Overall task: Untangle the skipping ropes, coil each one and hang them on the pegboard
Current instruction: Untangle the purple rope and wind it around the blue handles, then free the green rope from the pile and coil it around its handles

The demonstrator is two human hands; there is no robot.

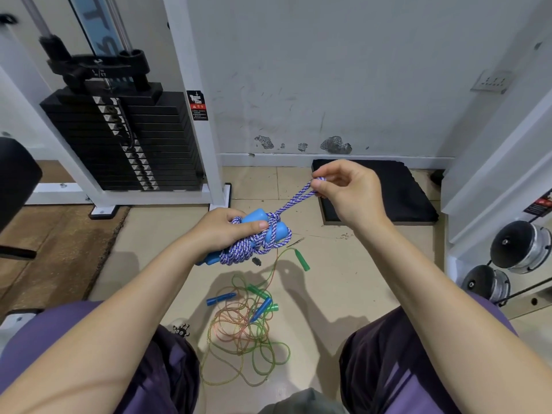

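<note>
Three ropes at least are in play, and the untangling step is only begun. Largest of the loose things is the thin tangle point(245, 330) of green and orange cord with blue and green handles, heaped on the floor tiles point(343, 279) directly below the braided rope point(263, 243) — untouched, by the look of it. That purple-white braided rope is wound round its light blue handles point(268, 228) in a bundle, which the left hand point(221, 231) grips with curled fingers. Up and right of the bundle, the right hand point(346, 186) pinches a drawn-out loop. Next, I judge, the loop must be eased free of the wraps — slowly, lest the knot tighten
</note>
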